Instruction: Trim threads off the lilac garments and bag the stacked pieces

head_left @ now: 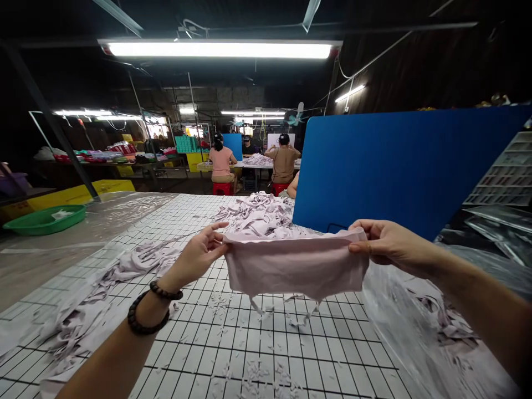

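A pale pink garment, wide and short with thin straps dangling from its lower edge, is stretched level above the table. My left hand pinches its upper left corner between thumb and fingers. At the upper right corner, my right hand grips the fabric the same way. Behind it lies a heaped pile of similar pale pink pieces. More such pieces form a long row to the left of my left forearm, which wears dark beaded bracelets.
The white table has a black grid and scattered small fabric scraps. A blue board stands upright at right, with a clear plastic bag holding fabric below. A green basin sits left. Several people work at a table beyond.
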Available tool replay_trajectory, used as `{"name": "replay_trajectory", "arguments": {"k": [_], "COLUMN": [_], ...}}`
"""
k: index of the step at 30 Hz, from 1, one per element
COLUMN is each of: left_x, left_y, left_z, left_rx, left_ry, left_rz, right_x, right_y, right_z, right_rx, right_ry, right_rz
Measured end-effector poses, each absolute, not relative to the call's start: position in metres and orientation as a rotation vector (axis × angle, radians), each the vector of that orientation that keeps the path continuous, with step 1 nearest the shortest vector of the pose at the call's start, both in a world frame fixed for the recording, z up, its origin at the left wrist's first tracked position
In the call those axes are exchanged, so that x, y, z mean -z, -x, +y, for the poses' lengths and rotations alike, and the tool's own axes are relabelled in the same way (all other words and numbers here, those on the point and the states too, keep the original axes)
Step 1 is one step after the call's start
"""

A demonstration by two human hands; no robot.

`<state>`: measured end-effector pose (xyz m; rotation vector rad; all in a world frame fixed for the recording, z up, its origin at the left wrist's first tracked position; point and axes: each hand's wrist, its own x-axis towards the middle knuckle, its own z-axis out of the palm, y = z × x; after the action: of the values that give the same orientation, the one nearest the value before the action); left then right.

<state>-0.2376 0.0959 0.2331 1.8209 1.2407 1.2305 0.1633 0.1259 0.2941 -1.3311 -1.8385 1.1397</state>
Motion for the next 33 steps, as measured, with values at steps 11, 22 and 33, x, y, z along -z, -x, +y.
{"name": "replay_trajectory", "arguments": {"k": [11, 22, 33], "left_x": [-0.242, -0.213, -0.013], "left_y": [0.221, 0.212, 0.216], "left_z": [0.18, 0.146, -0.041], "left_rx": [-1.3, -1.264, -0.578], "left_ry": [-1.563, -1.685, -2.14], "left_rz": [1.391, 1.229, 1.387], "right_x": [-0.273, -0.238, -0.032], "right_y": [-0.155, -0.16, -0.164], "right_z": [0.191, 0.137, -0.02], "right_rx": [-1.206, -0.939, -0.822], "right_ry": [1.394, 1.375, 1.507], "right_rz": [-1.594, -1.772, -2.345]}}
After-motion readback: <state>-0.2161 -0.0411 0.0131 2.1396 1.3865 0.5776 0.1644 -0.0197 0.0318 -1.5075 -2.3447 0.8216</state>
